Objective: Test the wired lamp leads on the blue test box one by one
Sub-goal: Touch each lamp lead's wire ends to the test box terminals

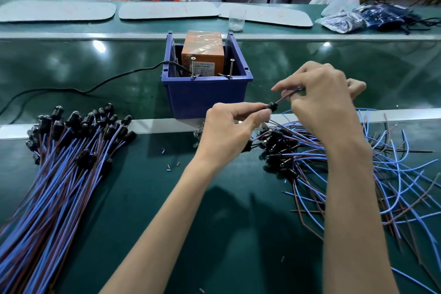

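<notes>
Pinching one black-headed lamp lead (pixel 273 105), the left hand (pixel 229 126) grips its head, the right hand (pixel 327 98) its wires. A blue plastic test box (pixel 205 98) stands behind, tangled leads (pixel 286 150) beneath.

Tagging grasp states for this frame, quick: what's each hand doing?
Left hand: closed, pinching the black lamp head of one lead.
Right hand: closed, pinching that same lead's wires.
</notes>
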